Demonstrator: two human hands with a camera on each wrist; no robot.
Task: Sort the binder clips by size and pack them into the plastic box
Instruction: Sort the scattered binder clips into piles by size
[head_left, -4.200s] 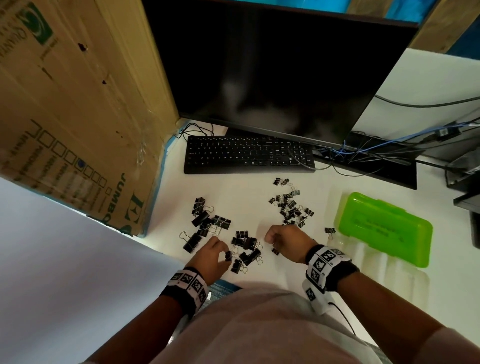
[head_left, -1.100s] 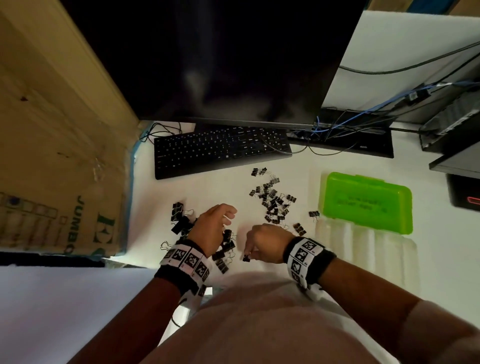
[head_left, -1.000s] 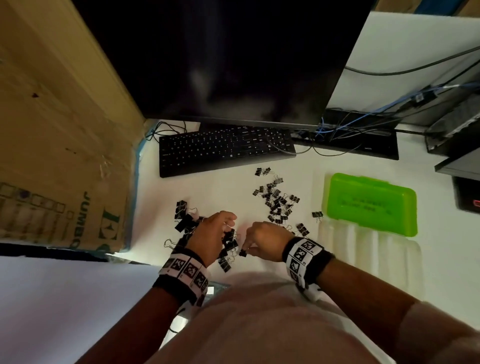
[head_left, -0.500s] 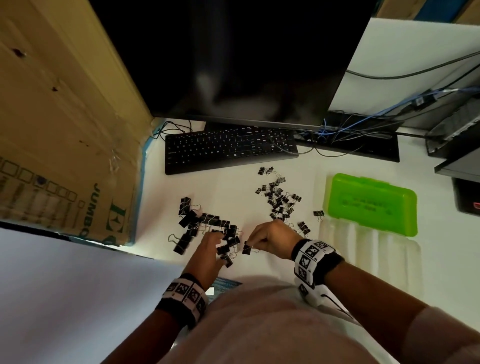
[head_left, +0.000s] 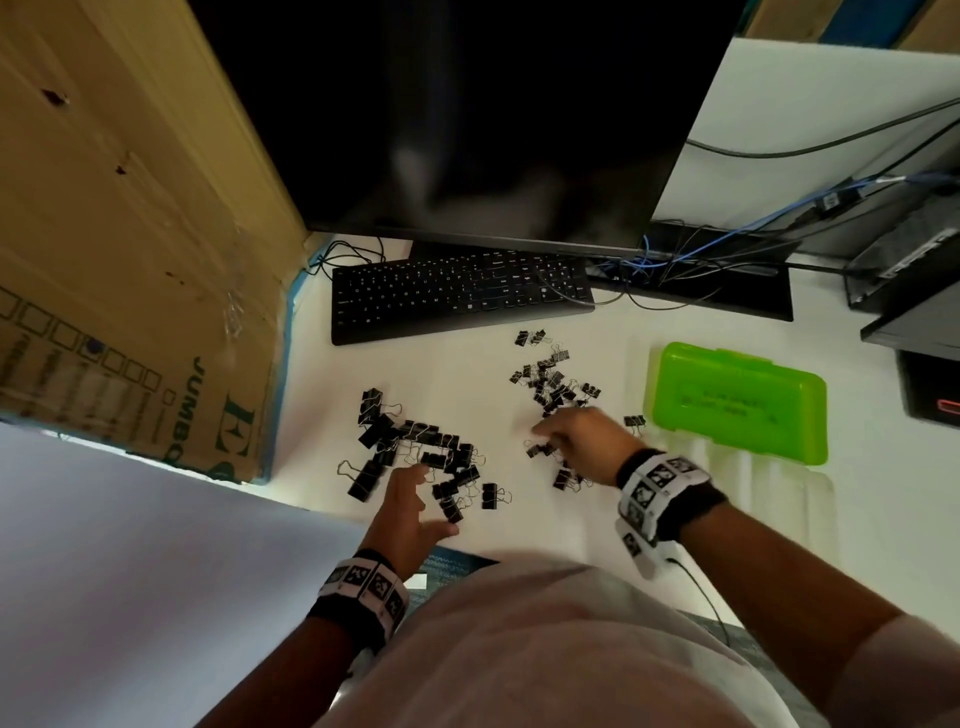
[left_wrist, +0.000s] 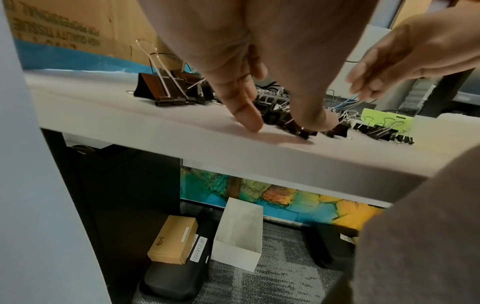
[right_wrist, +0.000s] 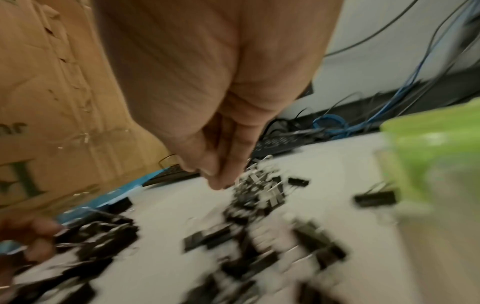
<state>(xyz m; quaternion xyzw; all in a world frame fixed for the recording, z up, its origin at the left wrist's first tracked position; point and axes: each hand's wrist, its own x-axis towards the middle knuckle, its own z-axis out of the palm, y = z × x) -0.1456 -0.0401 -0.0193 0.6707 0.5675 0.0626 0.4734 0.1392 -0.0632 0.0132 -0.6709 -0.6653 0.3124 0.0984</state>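
Observation:
Black binder clips lie in two heaps on the white desk (head_left: 467, 364): large clips (head_left: 415, 447) on the left, small clips (head_left: 550, 384) on the right. My left hand (head_left: 436, 499) is spread open at the near edge of the large heap. Its index fingertip (left_wrist: 249, 121) touches the desk and its thumb rests on a clip (left_wrist: 306, 131). My right hand (head_left: 550, 441) reaches over the near end of the small heap, its fingers (right_wrist: 221, 164) straight, pointing down and holding nothing I can see. The green plastic box (head_left: 737, 400) lies to the right.
A black keyboard (head_left: 457, 296) and a dark monitor (head_left: 467, 114) stand behind the clips. A cardboard carton (head_left: 130, 234) walls off the left side. Cables (head_left: 701, 260) run along the back right. A clear ridged tray (head_left: 753, 499) lies in front of the green box.
My right hand left the clip it pinched beside the large heap and moved right to the small heap. My left hand opened and drew back toward me.

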